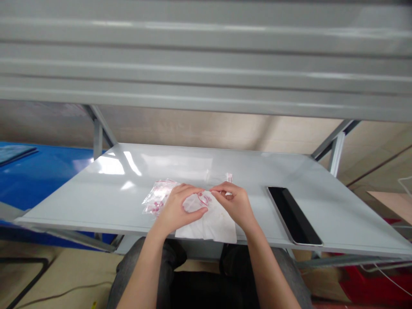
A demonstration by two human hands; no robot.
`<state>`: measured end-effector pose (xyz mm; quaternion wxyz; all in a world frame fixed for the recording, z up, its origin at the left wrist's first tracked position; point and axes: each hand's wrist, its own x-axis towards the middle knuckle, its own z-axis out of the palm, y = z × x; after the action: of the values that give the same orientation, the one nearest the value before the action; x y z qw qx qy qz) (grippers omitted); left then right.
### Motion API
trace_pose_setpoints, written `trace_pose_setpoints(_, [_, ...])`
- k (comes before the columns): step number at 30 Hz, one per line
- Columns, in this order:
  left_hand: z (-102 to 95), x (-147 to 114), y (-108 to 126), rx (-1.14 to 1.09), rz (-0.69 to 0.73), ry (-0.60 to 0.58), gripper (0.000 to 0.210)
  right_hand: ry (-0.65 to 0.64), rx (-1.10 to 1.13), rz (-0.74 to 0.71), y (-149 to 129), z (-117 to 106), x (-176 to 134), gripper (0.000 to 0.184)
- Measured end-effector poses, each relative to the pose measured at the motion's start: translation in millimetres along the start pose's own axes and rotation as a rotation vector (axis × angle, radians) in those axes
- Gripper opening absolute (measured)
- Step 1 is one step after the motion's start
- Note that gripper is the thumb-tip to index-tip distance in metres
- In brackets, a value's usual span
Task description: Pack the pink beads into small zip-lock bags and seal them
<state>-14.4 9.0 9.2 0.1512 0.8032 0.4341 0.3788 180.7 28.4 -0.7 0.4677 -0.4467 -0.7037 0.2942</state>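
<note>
Far L: blue table point(69, 165) w/ a dark flat item point(19, 154) on it, past the L edge of the grey table point(337, 201). On the grey one, going R: bags point(156, 196), clear, loose pile, pink/red bits inside, just L of the L hand, partly behind it.

L hand point(175, 208): thumb & index wide apart, C-shape, opening to R.

Loop point(204, 199): thin, pink/red, betw. the two hands, over the white cloth point(220, 225); can't tell if it's lying on it or lifted. Key bit: it sits in the gap of the L thumb & index. From L palm it's to the R; from R fingertips, nearer the body & slightly L. Approx. round, poss. longer far-L to near-R, too blurry to be sure. L hand is the nearer, half round it.

R hand point(237, 205): thumb & index narrow, tips close to each other & just beside the L index tip. Can't tell if they've got the loop's end or nothing; other fingers curled. Behind: clear bag w/ red strip point(229, 177).

Further R, well apart from hands: tablet point(294, 214), dark face up, long axis far-L to near-R. Far R, off table: wood board point(392, 204).
</note>
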Motion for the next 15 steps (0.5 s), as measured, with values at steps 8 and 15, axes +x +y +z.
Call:
trace_pose_setpoints(8, [0.8, -1.8, -3.8, 0.003, -0.013, 0.016, 0.033, -0.144, -0.482, 0.070, 17.2, 8.1, 1.5, 0.012])
trace_pose_setpoints(15, [0.9, -1.9, -4.0, 0.009, -0.018, 0.009, 0.034, -0.168, -0.525, 0.100, 13.4, 9.0, 0.1, 0.013])
